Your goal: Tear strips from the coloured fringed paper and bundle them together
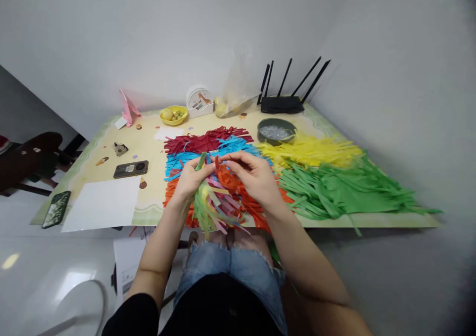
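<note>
My left hand (191,178) is closed round a bunch of mixed paper strips (215,208), green, yellow and pink, that hangs down over the table's front edge. My right hand (255,176) pinches an orange-red strip (217,163) at the top of that bunch, fingertips meeting the left hand's. Under both hands lie piles of cut strips: dark red (203,141), blue (178,161) and orange (256,208).
Yellow strips (316,150) and green strips (345,192) cover the table's right side. A grey bowl (277,130), a black router (282,103), a yellow bowl of fruit (173,114), a phone (131,168), another phone (56,209) and a white sheet (102,203) lie around.
</note>
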`<state>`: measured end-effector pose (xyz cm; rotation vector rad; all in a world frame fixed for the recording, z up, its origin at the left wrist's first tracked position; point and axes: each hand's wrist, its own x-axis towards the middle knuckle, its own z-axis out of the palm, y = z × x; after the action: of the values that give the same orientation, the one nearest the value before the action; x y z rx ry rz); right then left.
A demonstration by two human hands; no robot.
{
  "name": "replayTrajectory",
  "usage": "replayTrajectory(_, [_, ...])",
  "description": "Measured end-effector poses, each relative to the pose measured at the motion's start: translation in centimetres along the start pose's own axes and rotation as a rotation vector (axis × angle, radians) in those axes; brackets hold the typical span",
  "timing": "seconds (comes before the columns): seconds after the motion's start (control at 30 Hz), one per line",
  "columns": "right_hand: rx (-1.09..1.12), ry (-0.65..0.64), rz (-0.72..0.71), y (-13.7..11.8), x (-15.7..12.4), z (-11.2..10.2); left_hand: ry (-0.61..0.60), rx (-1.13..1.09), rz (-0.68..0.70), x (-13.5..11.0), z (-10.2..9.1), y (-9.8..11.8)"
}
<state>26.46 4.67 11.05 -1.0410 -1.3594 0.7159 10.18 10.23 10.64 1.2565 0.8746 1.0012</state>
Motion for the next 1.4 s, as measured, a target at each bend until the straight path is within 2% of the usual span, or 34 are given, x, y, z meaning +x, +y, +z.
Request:
replayTrajectory(0.1, [0.071, -0.006, 0.068, 0.6, -0.5, 1.1, 0.086, 0.043, 0.088, -0.5, 1.1, -0.7])
replayTrajectory(0.2, [-0.029, 0.041, 0.015, 0.9, -0.8, 1.8, 0.139, 0.017, 0.111, -0.6, 1.7, -1.4])
replayTrajectory(0.27, [-0.049, 0.090, 0.000, 1.1, -0.8, 1.9, 0.101, -0.051, 0.044, -0.6, 1.8, -1.6])
replayTrajectory(0.33, [0.044, 0.105, 0.045, 1.1, -0.5, 1.7, 0.031, -0.115, -0.026, -0.6, 1.8, -1.6])
replayTrajectory(0.4, [0.100, 0.104, 0.057, 1.1, -0.3, 1.5, -0.010, -0.142, -0.032, -0.6, 1.7, -1.5])
replayTrajectory(0.53, [-0.059, 0.043, -0.016, 0.8, -0.4, 0.5, 0.022, -0.110, 0.039, -0.5, 1.2, -1.4])
replayTrajectory(0.7, [-0.128, -0.050, 0.098, -0.1, -1.1, -0.4, 0.108, 0.011, 0.159, -0.4, 0.4, -1.4])
replayTrajectory(0.83, [-0.011, -0.181, 0.244, -0.4, -1.1, -0.3, 0.121, 0.192, 0.246, -0.5, 0.1, -1.1])
replayTrajectory(0.93, [0.094, -0.256, 0.296, -0.3, -0.8, -0.2, 0.116, 0.287, 0.277, -0.8, 0.1, -0.7])
replayTrajectory(1.23, [0.186, -0.300, 0.336, -0.3, -0.5, -0.4, 0.097, 0.416, 0.382, -0.8, 0.1, -0.7])
replayTrajectory(1.4, [0.213, -0.322, 0.347, -0.2, -0.4, -0.5, 0.113, 0.444, 0.347, -0.8, 0.0, -0.6])
